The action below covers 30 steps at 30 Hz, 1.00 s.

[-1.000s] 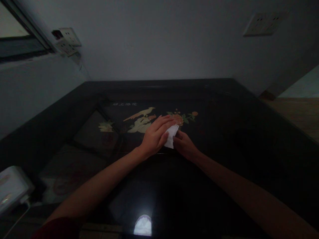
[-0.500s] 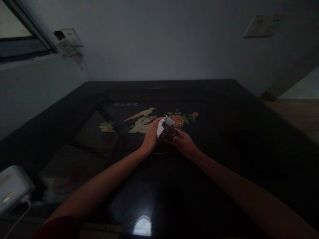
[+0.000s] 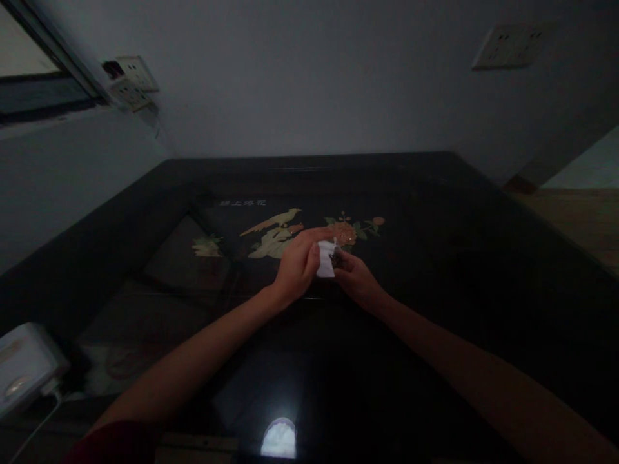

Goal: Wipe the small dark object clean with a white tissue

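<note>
- Far left: a white box (image 3: 26, 364) with a white cable (image 3: 57, 403) coming off it. It's well apart from the hands, but if a sleeve or elbow snagged that cable, I'd guess the box could get dragged.
- Under everything there's a black tabletop (image 3: 116, 222), super glossy. Slick surface, so anything dropped would probably skid, and something hard might scratch it.
- Then the inlaid bird (image 3: 273, 222), just beyond the left wrist. Looks like decoration, and a hard knock could maybe chip it.
- Left hand (image 3: 296, 263): curled around the left side of a white tissue (image 3: 325, 260), thumb on the near face. The tissue's between both hands, above the tabletop. Thin stuff imo, so pressing or twisting too hard could tear it.
- Right up against the tissue, a small dark item (image 3: 339, 260), mostly hidden. If it's smooth, it could squirt out of a loose pinch.
- Right hand (image 3: 358, 278): fingers closed in around that dark item. Can't tell how firm the grip is; too dim. Bad light makes a fumble likelier too.
</note>
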Tool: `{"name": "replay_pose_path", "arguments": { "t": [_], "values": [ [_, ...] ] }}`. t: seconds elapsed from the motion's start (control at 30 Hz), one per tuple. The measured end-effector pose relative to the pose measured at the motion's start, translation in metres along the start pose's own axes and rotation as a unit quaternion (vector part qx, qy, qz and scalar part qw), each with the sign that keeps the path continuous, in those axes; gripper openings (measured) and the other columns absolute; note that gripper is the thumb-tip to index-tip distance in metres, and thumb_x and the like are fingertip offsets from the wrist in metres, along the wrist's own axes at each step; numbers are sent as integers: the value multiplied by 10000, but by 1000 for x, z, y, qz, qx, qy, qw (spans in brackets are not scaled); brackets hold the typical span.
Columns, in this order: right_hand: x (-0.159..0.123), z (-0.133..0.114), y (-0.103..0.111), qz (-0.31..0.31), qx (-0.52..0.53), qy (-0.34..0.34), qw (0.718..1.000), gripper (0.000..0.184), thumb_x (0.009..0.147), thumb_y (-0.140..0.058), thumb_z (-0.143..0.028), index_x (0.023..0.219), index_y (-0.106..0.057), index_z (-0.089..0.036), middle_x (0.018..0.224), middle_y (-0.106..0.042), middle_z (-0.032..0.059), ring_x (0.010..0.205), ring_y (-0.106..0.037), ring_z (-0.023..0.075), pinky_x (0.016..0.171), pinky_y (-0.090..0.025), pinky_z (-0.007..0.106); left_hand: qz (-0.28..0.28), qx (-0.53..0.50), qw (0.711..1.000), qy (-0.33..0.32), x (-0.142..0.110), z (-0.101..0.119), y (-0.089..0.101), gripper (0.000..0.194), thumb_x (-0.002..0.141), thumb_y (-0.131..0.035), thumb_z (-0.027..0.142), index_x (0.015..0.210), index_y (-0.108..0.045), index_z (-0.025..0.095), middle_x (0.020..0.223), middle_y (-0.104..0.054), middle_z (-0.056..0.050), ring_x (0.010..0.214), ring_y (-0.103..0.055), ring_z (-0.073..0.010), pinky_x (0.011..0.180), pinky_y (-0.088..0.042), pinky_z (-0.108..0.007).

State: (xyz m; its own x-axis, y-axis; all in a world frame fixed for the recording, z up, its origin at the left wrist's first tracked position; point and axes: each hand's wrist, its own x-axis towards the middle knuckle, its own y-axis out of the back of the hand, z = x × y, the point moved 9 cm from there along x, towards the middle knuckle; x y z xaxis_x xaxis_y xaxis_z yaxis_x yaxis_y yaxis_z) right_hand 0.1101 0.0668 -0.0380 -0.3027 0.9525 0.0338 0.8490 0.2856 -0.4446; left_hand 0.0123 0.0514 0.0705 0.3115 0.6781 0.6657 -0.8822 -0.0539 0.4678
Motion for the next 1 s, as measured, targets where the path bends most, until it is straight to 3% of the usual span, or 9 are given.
{"name": "replay_pose_path", "arguments": {
  "t": [0.07, 0.17, 0.33, 0.4, 0.5, 0.63, 0.73, 0.87, 1.0],
  "values": [
    [0, -1, 0, 5, -8, 7, 1000, 372, 603, -822, -241, 934, -660, -197, 880, -698, 12, 809, -630, 172, 767, -479, 303, -29, 54, 995, -73, -1, 11, -4, 357, 961, -296, 251, 1115, -606, 163, 1160, -648, -111, 1146, -568, -200, 1048, -400, -431],
    [0, 0, 0, 8, -9, 3, 1000, 351, 604, -818, -220, 909, -647, -188, 841, -679, 0, 775, -615, 161, 720, -470, 282, -44, 77, 988, -124, -2, 17, -5, 356, 950, -300, 222, 1128, -602, 158, 1159, -648, -113, 1133, -578, -197, 1046, -408, -440],
    [-2, -1, -2, -3, -11, -5, 1000, 354, 608, -820, -260, 908, -655, -172, 839, -681, 7, 765, -620, 165, 739, -478, 295, -17, 3, 994, -108, -2, 14, 0, 360, 966, -285, 225, 1086, -618, 162, 1102, -672, -101, 1097, -597, -185, 1036, -405, -411],
    [-3, -2, -2, -7, -13, -9, 1000, 374, 606, -825, -307, 914, -663, -171, 842, -686, 15, 772, -629, 173, 764, -492, 317, 2, -46, 997, -70, -3, 8, 2, 373, 976, -276, 268, 1054, -627, 167, 1065, -681, -96, 1078, -604, -191, 1017, -412, -401],
    [-4, -1, -5, -22, 1, -19, 1000, 488, 587, -837, -401, 982, -657, -179, 905, -697, 40, 836, -653, 202, 838, -512, 373, 44, -143, 988, 40, -6, -13, 3, 408, 972, -286, 381, 1003, -635, 172, 1015, -687, -95, 990, -628, -202, 924, -463, -373],
    [-4, -2, -4, -24, 1, -10, 1000, 571, 566, -849, -453, 1024, -641, -182, 964, -702, 63, 892, -668, 224, 893, -521, 422, 80, -241, 944, 211, -17, -46, -6, 431, 925, -352, 483, 955, -646, 168, 902, -691, -74, 846, -638, -205, 800, -498, -340],
    [-3, -3, -5, -31, -3, -6, 999, 571, 569, -847, -469, 1014, -638, -178, 977, -704, 71, 909, -673, 236, 903, -528, 446, 127, -241, 914, 301, -28, -67, -8, 377, 896, -414, 462, 950, -656, 179, 930, -691, -59, 915, -628, -216, 826, -487, -335],
    [-2, -3, -6, -36, -6, 0, 999, 549, 575, -847, -464, 999, -637, -186, 971, -703, 60, 904, -676, 229, 908, -534, 454, 150, -267, 882, 358, -36, -82, -15, 316, 873, -461, 425, 934, -657, 184, 978, -689, -54, 984, -616, -220, 850, -481, -333],
    [-3, -2, -5, -41, -21, 7, 999, 546, 595, -832, -473, 1019, -627, -197, 969, -697, 55, 907, -670, 224, 907, -528, 448, 125, -285, 884, 349, -30, -75, -16, 330, 877, -449, 435, 910, -656, 181, 905, -689, -51, 881, -630, -206, 797, -490, -324]
  ]
}}
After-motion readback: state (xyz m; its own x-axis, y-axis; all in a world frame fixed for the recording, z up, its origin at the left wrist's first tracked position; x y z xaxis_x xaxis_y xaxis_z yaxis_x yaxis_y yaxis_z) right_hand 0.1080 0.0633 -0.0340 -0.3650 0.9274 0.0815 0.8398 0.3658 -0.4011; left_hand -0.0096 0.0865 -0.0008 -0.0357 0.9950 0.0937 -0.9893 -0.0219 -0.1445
